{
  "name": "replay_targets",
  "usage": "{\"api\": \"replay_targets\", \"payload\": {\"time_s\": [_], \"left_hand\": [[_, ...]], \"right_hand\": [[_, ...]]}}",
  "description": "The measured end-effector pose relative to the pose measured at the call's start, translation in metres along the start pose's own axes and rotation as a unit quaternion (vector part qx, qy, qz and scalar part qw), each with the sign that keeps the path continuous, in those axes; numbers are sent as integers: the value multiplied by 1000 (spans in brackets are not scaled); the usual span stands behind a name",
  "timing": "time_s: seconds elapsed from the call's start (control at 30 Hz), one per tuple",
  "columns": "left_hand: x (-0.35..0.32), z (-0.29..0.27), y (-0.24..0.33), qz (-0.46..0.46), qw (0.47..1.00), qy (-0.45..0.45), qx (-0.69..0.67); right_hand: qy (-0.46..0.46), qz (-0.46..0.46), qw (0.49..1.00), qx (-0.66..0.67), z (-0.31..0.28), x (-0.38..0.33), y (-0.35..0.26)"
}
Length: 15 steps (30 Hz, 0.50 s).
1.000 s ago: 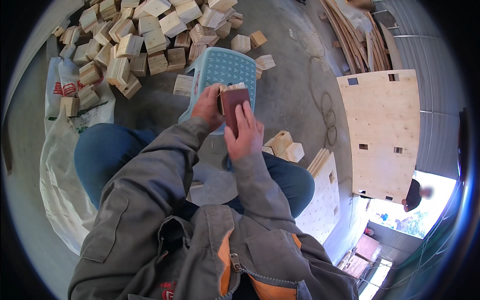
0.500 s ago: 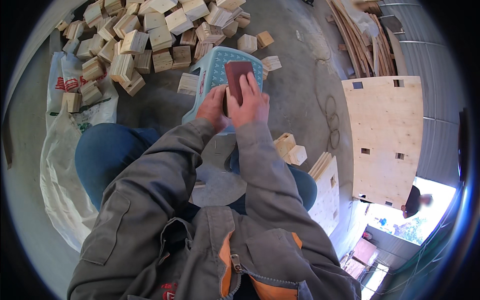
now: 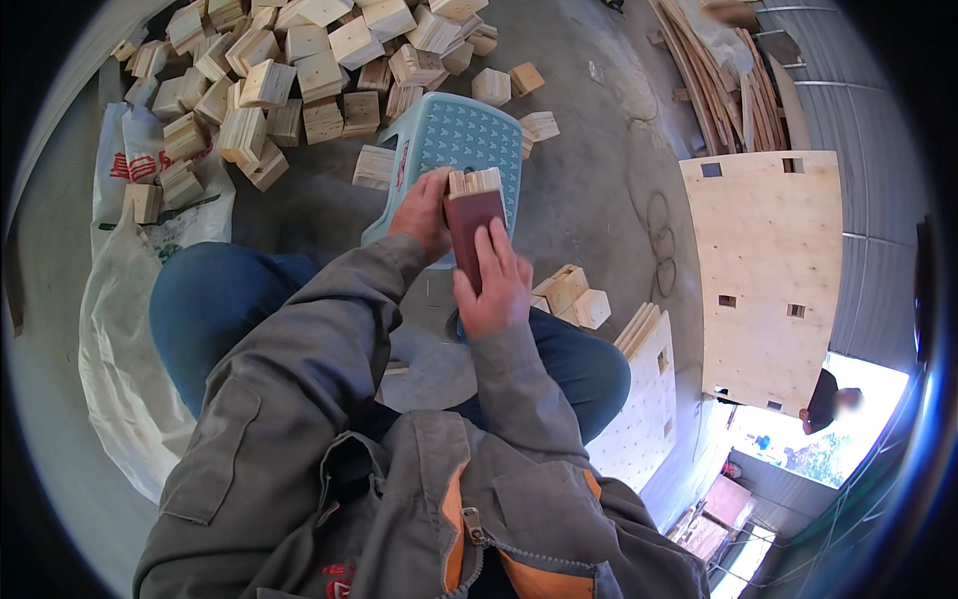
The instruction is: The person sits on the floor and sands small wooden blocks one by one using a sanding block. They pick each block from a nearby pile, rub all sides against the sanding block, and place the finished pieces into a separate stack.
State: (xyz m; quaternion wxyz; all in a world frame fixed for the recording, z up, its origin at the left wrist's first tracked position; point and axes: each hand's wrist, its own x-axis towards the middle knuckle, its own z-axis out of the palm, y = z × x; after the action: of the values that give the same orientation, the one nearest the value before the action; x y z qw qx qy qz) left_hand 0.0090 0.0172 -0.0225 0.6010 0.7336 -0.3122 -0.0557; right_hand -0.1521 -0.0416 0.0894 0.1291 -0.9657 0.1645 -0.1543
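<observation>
Between my hands is a plywood block (image 3: 475,182), its pale layered end showing over the blue-green plastic stool (image 3: 467,128). My left hand (image 3: 424,214) grips the block's left side, its fingers partly hidden behind it. A flat, dark red sanding block (image 3: 471,236) lies against the plywood, covering most of it. My right hand (image 3: 496,284) is closed on the sanding block, fingers stretched along its face and thumb at its left edge.
A heap of plywood blocks (image 3: 321,75) covers the far left floor beside a white woven sack (image 3: 135,299). Several more blocks (image 3: 569,292) lie right of the stool. Large plywood panels (image 3: 766,250) stand at right; a person (image 3: 826,402) is beyond them.
My right hand has drawn the sanding block back toward me, uncovering the plywood block's far end. My left hand has stayed nearly in place.
</observation>
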Motion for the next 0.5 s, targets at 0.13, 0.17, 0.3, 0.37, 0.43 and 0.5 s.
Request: {"api": "replay_targets", "payload": {"time_s": [0.13, 0.17, 0.3, 0.37, 0.43, 0.5], "left_hand": [[-2, -5, -3, 4, 1000, -7, 10], [-1, -5, -1, 5, 1000, -7, 10], [1, -5, -4, 1, 1000, -2, 11], [1, -3, 2, -8, 1000, -15, 8], [0, -4, 1, -5, 1000, -17, 5], [1, -7, 0, -9, 1000, -19, 7]], "right_hand": [[-3, 8, 1000, 27, -7, -29, -6], [0, 5, 1000, 26, -8, -28, -5], [25, -9, 999, 20, 0, 0, 0], [49, 0, 999, 8, 14, 23, 13], [38, 27, 999, -17, 24, 62, 20], [25, 53, 998, -32, 33, 94, 26]]}}
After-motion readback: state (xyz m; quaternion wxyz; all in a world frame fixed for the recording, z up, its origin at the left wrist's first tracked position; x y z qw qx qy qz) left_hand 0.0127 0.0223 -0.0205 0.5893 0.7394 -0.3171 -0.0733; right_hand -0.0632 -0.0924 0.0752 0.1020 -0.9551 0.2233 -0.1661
